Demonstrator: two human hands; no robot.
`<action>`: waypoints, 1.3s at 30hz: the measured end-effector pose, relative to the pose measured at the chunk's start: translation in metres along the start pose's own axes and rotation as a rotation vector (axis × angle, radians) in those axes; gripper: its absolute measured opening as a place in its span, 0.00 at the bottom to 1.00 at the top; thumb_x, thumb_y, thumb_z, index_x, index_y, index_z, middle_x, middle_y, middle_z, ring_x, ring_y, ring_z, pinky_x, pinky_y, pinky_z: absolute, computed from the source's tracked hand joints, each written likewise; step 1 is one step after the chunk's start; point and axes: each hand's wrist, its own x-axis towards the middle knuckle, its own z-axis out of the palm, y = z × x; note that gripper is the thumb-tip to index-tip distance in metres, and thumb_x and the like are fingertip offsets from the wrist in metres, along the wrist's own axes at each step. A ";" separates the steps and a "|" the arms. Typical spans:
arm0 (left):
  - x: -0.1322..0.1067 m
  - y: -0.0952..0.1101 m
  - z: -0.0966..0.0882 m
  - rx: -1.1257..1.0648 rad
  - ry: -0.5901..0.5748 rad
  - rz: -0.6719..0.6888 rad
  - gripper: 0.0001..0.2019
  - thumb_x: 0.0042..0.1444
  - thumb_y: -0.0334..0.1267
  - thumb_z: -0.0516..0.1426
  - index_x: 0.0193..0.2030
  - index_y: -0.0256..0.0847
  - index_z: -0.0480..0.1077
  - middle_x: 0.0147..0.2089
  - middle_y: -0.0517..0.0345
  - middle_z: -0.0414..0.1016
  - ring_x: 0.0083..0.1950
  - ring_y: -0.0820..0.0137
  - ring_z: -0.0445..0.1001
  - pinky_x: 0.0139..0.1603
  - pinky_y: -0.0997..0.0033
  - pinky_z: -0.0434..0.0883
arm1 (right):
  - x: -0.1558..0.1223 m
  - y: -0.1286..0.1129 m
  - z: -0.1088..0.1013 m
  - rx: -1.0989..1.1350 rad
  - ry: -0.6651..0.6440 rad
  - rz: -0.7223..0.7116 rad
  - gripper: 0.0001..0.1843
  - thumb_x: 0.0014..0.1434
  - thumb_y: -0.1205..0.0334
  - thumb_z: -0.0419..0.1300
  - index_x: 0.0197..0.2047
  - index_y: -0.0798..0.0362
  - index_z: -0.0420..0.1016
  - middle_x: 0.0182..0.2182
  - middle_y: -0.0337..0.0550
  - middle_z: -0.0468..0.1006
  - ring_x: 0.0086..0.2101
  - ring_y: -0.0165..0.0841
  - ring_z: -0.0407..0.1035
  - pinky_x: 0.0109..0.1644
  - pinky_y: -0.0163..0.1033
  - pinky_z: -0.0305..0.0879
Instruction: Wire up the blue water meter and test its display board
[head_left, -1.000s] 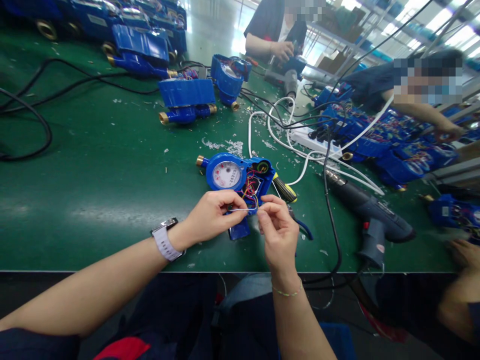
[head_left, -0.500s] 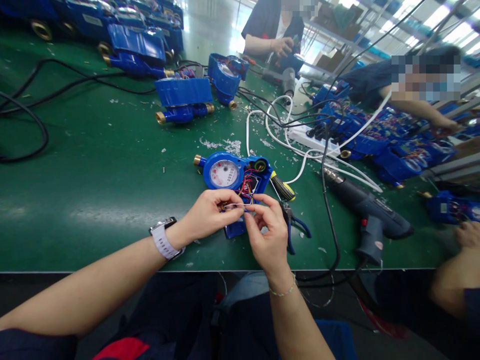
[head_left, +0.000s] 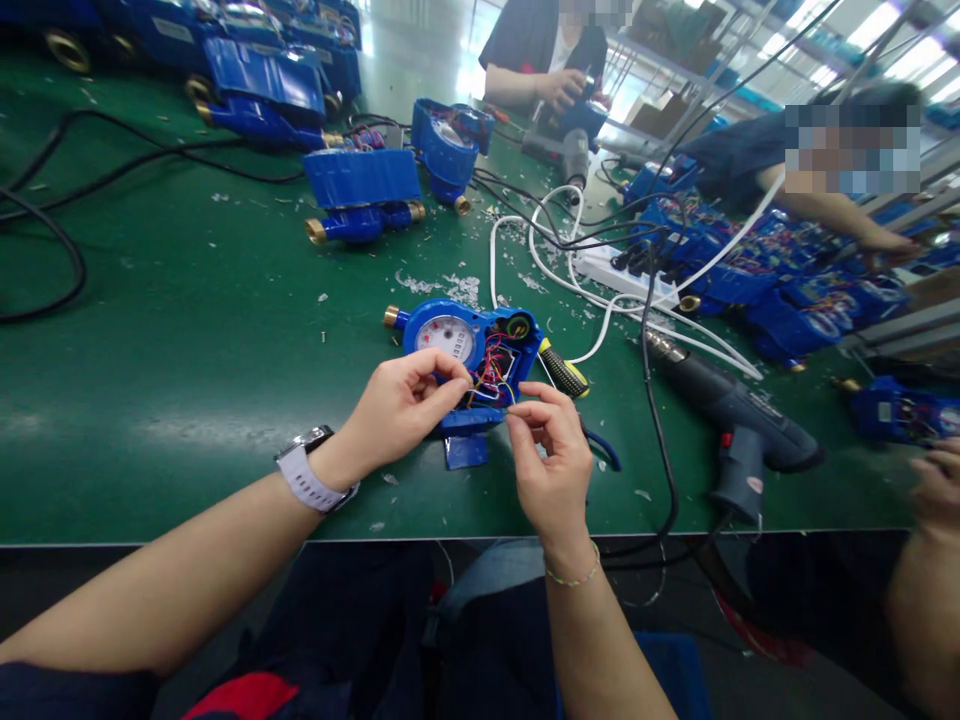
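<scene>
A blue water meter with a round dial and a brass end lies on the green bench before me, its wire compartment uncovered. Red, yellow and white wires fill that compartment. My left hand is closed in a pinch over the near side of the meter, on a thin wire at the fingertips. At the compartment's near right corner, my right hand pinches the end of a yellow wire. A blue flap sticks out toward me below the meter.
Right of the meter lie a yellow-black screwdriver and blue-handled pliers, partly hidden by my right hand. A heat gun and a white power strip are farther right. More meters stand behind; co-workers sit across and at right.
My hands have drawn apart: the left moved left and up, the right slightly right. The white wire between them now lies lower in the compartment, and the near blue wall and flap show more.
</scene>
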 end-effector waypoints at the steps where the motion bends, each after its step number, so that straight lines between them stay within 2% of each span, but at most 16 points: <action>1: -0.001 0.000 -0.004 0.052 0.024 0.034 0.09 0.57 0.40 0.56 0.36 0.36 0.73 0.27 0.58 0.74 0.24 0.75 0.68 0.24 0.77 0.64 | -0.001 0.001 -0.002 0.014 0.014 0.012 0.03 0.63 0.66 0.57 0.41 0.51 0.72 0.49 0.46 0.71 0.37 0.32 0.70 0.36 0.39 0.69; 4: -0.007 -0.002 -0.017 0.224 0.047 0.132 0.10 0.58 0.42 0.57 0.37 0.37 0.73 0.26 0.60 0.74 0.22 0.76 0.66 0.23 0.77 0.62 | -0.007 0.006 -0.010 0.004 0.029 0.005 0.05 0.62 0.66 0.58 0.42 0.50 0.70 0.50 0.47 0.71 0.39 0.33 0.70 0.39 0.41 0.69; 6: -0.011 -0.006 -0.024 0.364 -0.011 0.170 0.11 0.57 0.45 0.58 0.34 0.39 0.74 0.24 0.62 0.74 0.20 0.77 0.65 0.23 0.76 0.62 | -0.012 0.010 -0.016 -0.047 -0.002 -0.024 0.03 0.62 0.66 0.58 0.40 0.51 0.70 0.47 0.47 0.73 0.42 0.36 0.69 0.42 0.43 0.68; 8: -0.015 -0.011 -0.028 0.515 -0.090 0.198 0.13 0.54 0.49 0.60 0.35 0.41 0.75 0.25 0.63 0.75 0.20 0.76 0.66 0.24 0.76 0.62 | -0.018 0.014 -0.021 -0.087 -0.047 -0.037 0.02 0.62 0.66 0.58 0.39 0.51 0.71 0.45 0.47 0.74 0.44 0.37 0.69 0.46 0.46 0.68; 11: -0.017 -0.018 -0.025 0.680 -0.167 0.230 0.18 0.51 0.52 0.62 0.42 0.41 0.76 0.28 0.61 0.77 0.23 0.73 0.70 0.27 0.74 0.64 | -0.026 0.018 -0.022 -0.091 -0.112 -0.020 0.04 0.62 0.66 0.58 0.41 0.51 0.72 0.44 0.47 0.75 0.46 0.38 0.69 0.51 0.48 0.66; 15: -0.017 -0.022 -0.018 0.730 -0.210 0.240 0.15 0.57 0.49 0.59 0.42 0.40 0.76 0.27 0.60 0.76 0.24 0.71 0.71 0.28 0.74 0.64 | -0.030 0.017 -0.013 -0.080 -0.144 -0.016 0.08 0.62 0.67 0.58 0.46 0.51 0.72 0.47 0.48 0.73 0.49 0.38 0.67 0.53 0.49 0.65; 18: -0.016 -0.022 -0.016 0.664 -0.190 0.240 0.13 0.57 0.47 0.58 0.41 0.39 0.75 0.26 0.60 0.75 0.23 0.73 0.69 0.28 0.74 0.63 | -0.027 0.010 -0.007 -0.074 -0.080 -0.045 0.10 0.62 0.68 0.59 0.47 0.50 0.71 0.48 0.48 0.71 0.50 0.38 0.66 0.54 0.49 0.65; 21: -0.016 -0.020 -0.014 0.504 -0.130 0.199 0.13 0.56 0.45 0.59 0.41 0.38 0.75 0.24 0.62 0.72 0.21 0.75 0.65 0.25 0.76 0.62 | -0.020 0.001 -0.003 -0.087 0.000 -0.137 0.11 0.61 0.68 0.60 0.47 0.50 0.71 0.50 0.48 0.69 0.51 0.39 0.65 0.55 0.49 0.64; 25: -0.017 -0.017 -0.010 0.242 -0.103 0.056 0.10 0.56 0.41 0.59 0.39 0.36 0.74 0.19 0.66 0.65 0.18 0.78 0.60 0.20 0.78 0.58 | -0.011 -0.007 0.000 -0.133 0.025 -0.191 0.11 0.61 0.69 0.59 0.47 0.51 0.73 0.42 0.47 0.68 0.43 0.36 0.67 0.47 0.44 0.68; 28: -0.016 -0.016 -0.005 0.122 -0.156 -0.066 0.10 0.55 0.40 0.59 0.40 0.36 0.73 0.19 0.66 0.65 0.18 0.78 0.58 0.18 0.79 0.55 | -0.006 -0.006 0.001 -0.179 -0.023 -0.118 0.10 0.62 0.70 0.57 0.46 0.54 0.75 0.38 0.45 0.68 0.38 0.34 0.67 0.41 0.41 0.67; 31: -0.014 -0.014 -0.001 0.001 -0.211 -0.138 0.12 0.55 0.40 0.58 0.42 0.36 0.73 0.29 0.59 0.74 0.21 0.78 0.62 0.21 0.78 0.59 | -0.003 -0.004 0.001 -0.159 -0.082 -0.038 0.09 0.63 0.69 0.55 0.41 0.55 0.76 0.34 0.43 0.70 0.33 0.32 0.67 0.36 0.38 0.65; 33: -0.013 -0.014 0.001 -0.083 -0.243 -0.164 0.12 0.55 0.41 0.57 0.41 0.35 0.73 0.34 0.55 0.77 0.25 0.76 0.66 0.25 0.76 0.63 | -0.003 -0.003 0.001 -0.109 -0.120 0.017 0.08 0.63 0.68 0.54 0.38 0.55 0.76 0.32 0.41 0.70 0.30 0.29 0.66 0.33 0.36 0.63; 36: -0.011 -0.013 0.003 -0.171 -0.270 -0.198 0.10 0.54 0.41 0.57 0.36 0.35 0.73 0.33 0.55 0.76 0.30 0.73 0.70 0.30 0.74 0.66 | -0.001 -0.005 0.001 0.000 -0.175 0.143 0.08 0.62 0.66 0.55 0.36 0.54 0.75 0.30 0.39 0.71 0.26 0.27 0.64 0.29 0.34 0.61; 39: -0.010 -0.013 0.003 -0.232 -0.273 -0.219 0.09 0.54 0.40 0.58 0.34 0.35 0.72 0.32 0.56 0.75 0.31 0.73 0.70 0.32 0.73 0.67 | 0.001 -0.005 0.003 0.138 -0.220 0.281 0.07 0.60 0.62 0.56 0.35 0.54 0.75 0.27 0.38 0.71 0.23 0.27 0.62 0.26 0.32 0.58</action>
